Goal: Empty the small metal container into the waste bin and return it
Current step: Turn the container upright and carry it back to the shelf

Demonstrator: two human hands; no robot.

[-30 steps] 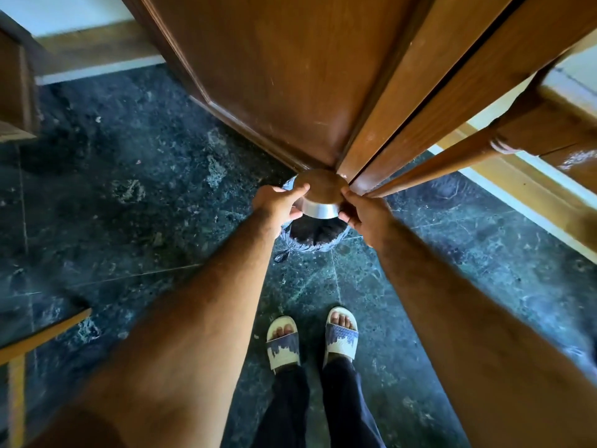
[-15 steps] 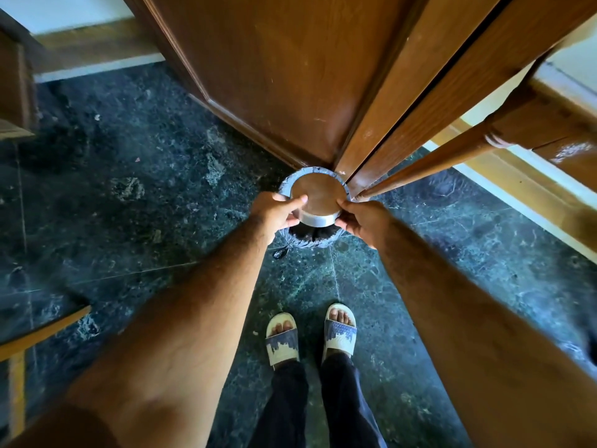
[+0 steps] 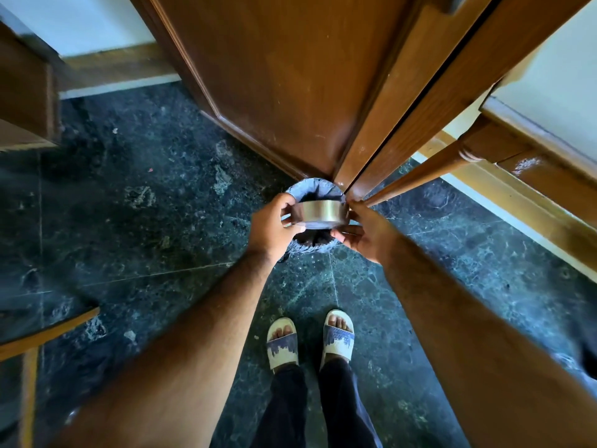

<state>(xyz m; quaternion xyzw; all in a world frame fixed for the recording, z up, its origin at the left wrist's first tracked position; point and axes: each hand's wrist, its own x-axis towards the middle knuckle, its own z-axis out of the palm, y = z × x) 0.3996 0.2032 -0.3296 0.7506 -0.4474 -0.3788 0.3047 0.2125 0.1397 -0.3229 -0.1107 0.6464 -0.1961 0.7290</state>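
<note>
A small round metal container (image 3: 319,212) is held tipped on its side, its shiny wall facing me, right over the waste bin (image 3: 308,188). The bin is small, round and lined with a grey-blue bag, and stands on the floor against the corner of a wooden door. My left hand (image 3: 273,225) grips the container's left side. My right hand (image 3: 361,232) grips its right side and lower rim. The container's inside faces away and is hidden.
A brown wooden door (image 3: 290,76) and its frame (image 3: 429,92) rise right behind the bin. A wooden table leg (image 3: 420,176) slants in from the right. Dark green marble floor (image 3: 145,205) spreads to the left. My sandalled feet (image 3: 310,337) stand just behind the bin. Wooden furniture edges sit at far left.
The container has been turned from bottom-up to lying on its side over the bin. Both hands have kept their grip and rotated with it.
</note>
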